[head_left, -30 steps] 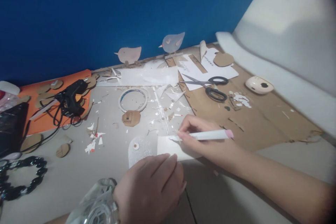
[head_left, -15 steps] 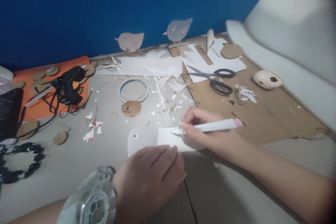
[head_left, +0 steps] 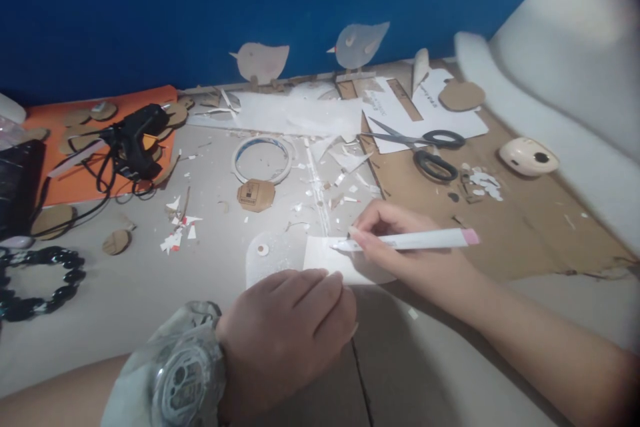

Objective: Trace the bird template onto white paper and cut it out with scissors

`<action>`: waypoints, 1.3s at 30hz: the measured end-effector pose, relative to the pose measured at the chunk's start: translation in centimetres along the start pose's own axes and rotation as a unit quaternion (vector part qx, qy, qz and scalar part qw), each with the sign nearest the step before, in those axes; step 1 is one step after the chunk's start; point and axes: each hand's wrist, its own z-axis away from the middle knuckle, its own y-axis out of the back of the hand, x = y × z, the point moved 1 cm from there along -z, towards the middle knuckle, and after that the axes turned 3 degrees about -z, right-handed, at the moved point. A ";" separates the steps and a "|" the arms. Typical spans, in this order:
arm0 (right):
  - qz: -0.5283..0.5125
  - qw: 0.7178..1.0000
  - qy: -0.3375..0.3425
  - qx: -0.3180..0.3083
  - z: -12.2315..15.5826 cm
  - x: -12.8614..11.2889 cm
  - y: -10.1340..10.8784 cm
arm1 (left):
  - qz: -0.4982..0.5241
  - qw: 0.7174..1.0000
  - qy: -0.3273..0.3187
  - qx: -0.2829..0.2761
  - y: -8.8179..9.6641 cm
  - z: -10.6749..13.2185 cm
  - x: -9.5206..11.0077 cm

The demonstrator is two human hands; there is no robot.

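View: head cam, looking fwd/down at the table point(head_left: 150, 300)
R hand point(head_left: 405, 250): pinching pen point(head_left: 425, 239) betw. thumb + first fingers, pink end pointing right, tip touching down near top edge of paper piece point(head_left: 323, 259)
L hand point(head_left: 295, 327): lying knuckles-up, fingers pressed together, fingertips bearing down on near edge of paper piece; gripping nothing
L wrist: wearing pale watch point(head_left: 185, 377)
Paper piece loc: lying flat on table betw. both hands, right part going under R hand, left edge touching or overlapping clear tag point(head_left: 265, 257) w/ small hole
Done (judging): paper piece sitting trimmed to a small rectangle, pinned flat, pen tip making contact
Marks: showing none on the visible white area; too small/blurry for telling for sure
Left (judging): looking early in the marking, most of paper piece reading blank
Cutting signs: scraps point(head_left: 177, 237) lying scattered left of centre, more white bits mid-table
Scissors point(head_left: 425, 147): lying open on cardboard sheet point(head_left: 500, 227), well apart from both hands, untouched
Tape ring point(head_left: 263, 159): lying flat behind clear tag, brown cutout just in front of it
Glue gun point(head_left: 135, 140): resting w/ cord on orange sheet point(head_left: 60, 183), far left, untouched
Card birds point(head_left: 263, 61): two standing upright against blue wall at back
Bead chain point(head_left: 40, 280): lying at left edge, apart from the work
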 end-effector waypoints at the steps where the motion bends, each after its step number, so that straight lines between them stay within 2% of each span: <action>1: 0.000 1.000 0.000 -0.004 0.0 0.0 0.0 | -0.001 1.000 0.000 -0.001 0.0 0.0 0.0; 15: -0.004 0.999 -0.024 -0.033 0.0 -0.3 0.3 | -0.007 1.000 0.017 0.021 0.1 -0.2 0.2; 20: 0.022 0.999 -0.007 0.045 0.8 -0.1 0.1 | -0.012 1.000 0.012 0.021 0.0 -0.1 0.2; 25: 0.039 0.999 -0.019 0.008 0.9 0.0 -0.4 | -0.005 1.000 0.007 0.011 0.0 0.0 0.1; 28: 0.031 0.999 -0.009 0.008 0.6 -0.3 -0.4 | 0.000 1.000 -0.003 -0.010 0.0 0.2 0.2; 32: 0.026 0.999 -0.024 -0.011 0.4 -0.8 -0.1 | 0.009 1.000 -0.002 0.007 -0.1 0.0 0.1; 35: 0.030 0.999 -0.031 0.002 0.4 -0.9 0.1 | 0.007 1.000 0.001 0.024 0.1 -0.2 0.0; 39: 0.035 0.999 -0.014 0.017 0.5 -0.5 0.1 | 0.007 1.000 -0.001 0.018 0.1 -0.3 0.0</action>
